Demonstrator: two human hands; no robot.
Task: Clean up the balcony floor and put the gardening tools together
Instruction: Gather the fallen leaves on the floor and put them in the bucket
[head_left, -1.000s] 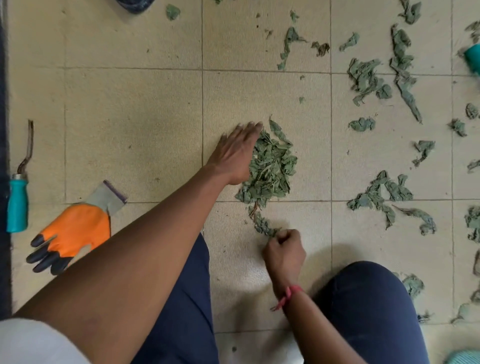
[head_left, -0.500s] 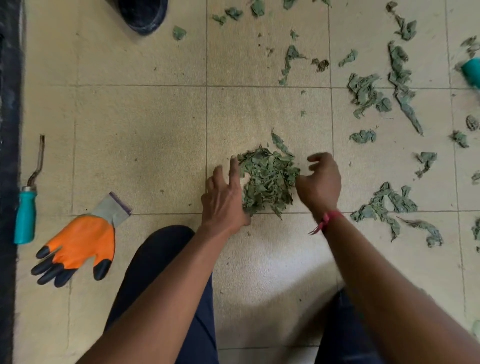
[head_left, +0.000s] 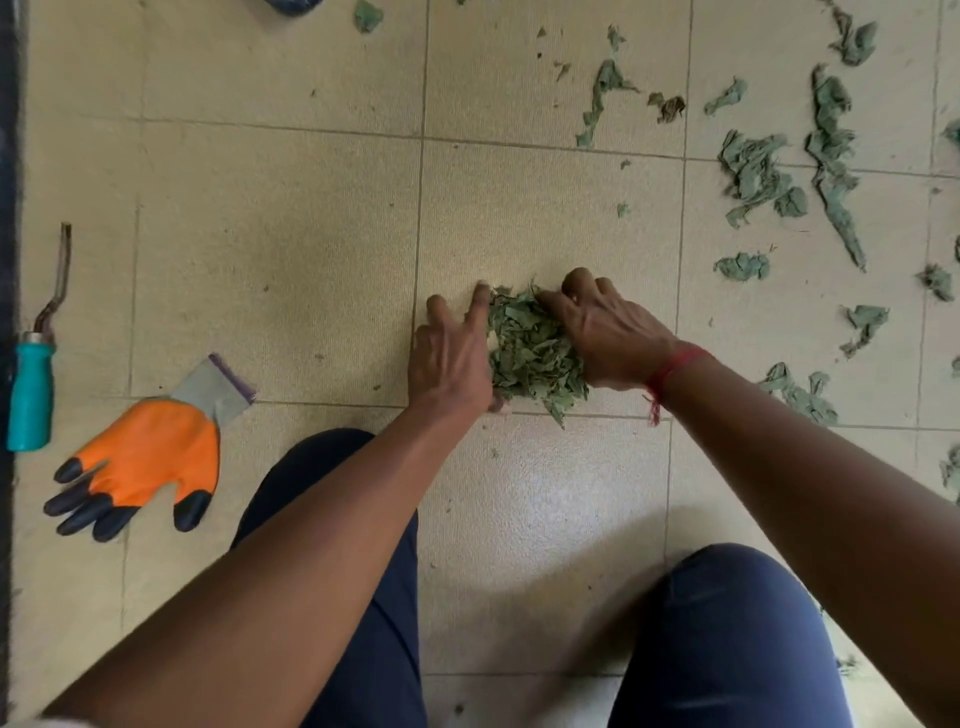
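While your left hand (head_left: 451, 358) presses straight, spread fingers (head_left: 480, 307) against the pile (head_left: 535, 356), your right hand (head_left: 613, 338) curls its fingers round the other side. Squeezed between them on the floor (head_left: 291, 260), the pile is a tight mound of crumpled, dull-green leaves; more scraps (head_left: 753, 176) lie scattered to the right.

Beige tiled floor (head_left: 270, 249), daylit

Two hands: left hand (head_left: 451, 364), right hand (head_left: 615, 338). One leaf pile (head_left: 535, 353), one glove (head_left: 140, 457), one tool (head_left: 31, 384). Many scraps (head_left: 753, 176).
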